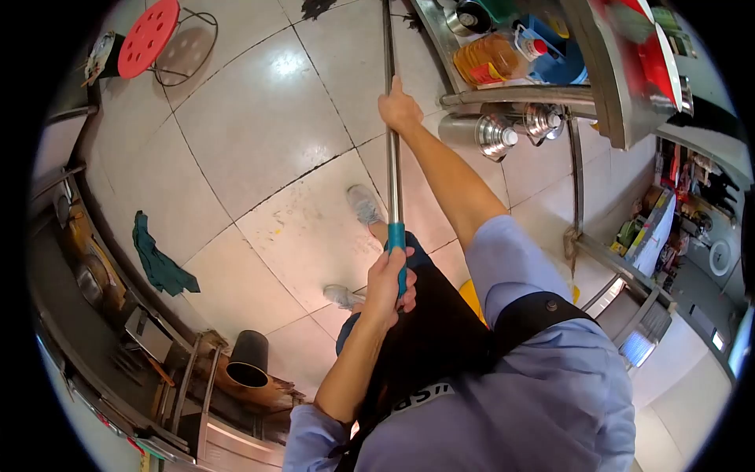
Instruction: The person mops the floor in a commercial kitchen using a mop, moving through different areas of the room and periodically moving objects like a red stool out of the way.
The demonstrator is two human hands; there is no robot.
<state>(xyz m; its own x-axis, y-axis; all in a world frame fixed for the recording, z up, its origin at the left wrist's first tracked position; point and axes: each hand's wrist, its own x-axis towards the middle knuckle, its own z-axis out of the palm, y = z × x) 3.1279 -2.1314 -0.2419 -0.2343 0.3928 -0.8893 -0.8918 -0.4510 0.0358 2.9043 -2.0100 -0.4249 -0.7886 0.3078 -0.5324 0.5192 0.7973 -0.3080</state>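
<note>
We see the left hand (384, 283) wrapped round the teal handle (396, 236) at the near end of a long metal pole (395, 185), fingers curled firmly about it. Farther along, the right hand (401, 112) closes round the bare shaft, the arm stretched out and one finger lying along the metal. Between the two hands we see the pole running over the floor and on past the top edge of the view, so we cannot tell what its far end bears.

Under the pole we find pale floor tiles (236, 141) with dark joints, and a pair of grey shoes (363, 204) just beside it. Nearer us are a dark apron (440, 338) and a light blue shirt (511, 417).

To the right of the outstretched hand we notice two metal flasks (476, 134) close together by a steel rack (523, 96); on the rack stand a large bottle of amber liquid (486, 59) and a blue container (570, 63). Across the floor to the left lies a crumpled green cloth (160, 259), well apart from both hands. Beyond it we make out a black bin (248, 354) near the lower left and a red stool (148, 38) with a round, holed seat at the upper left.
</note>
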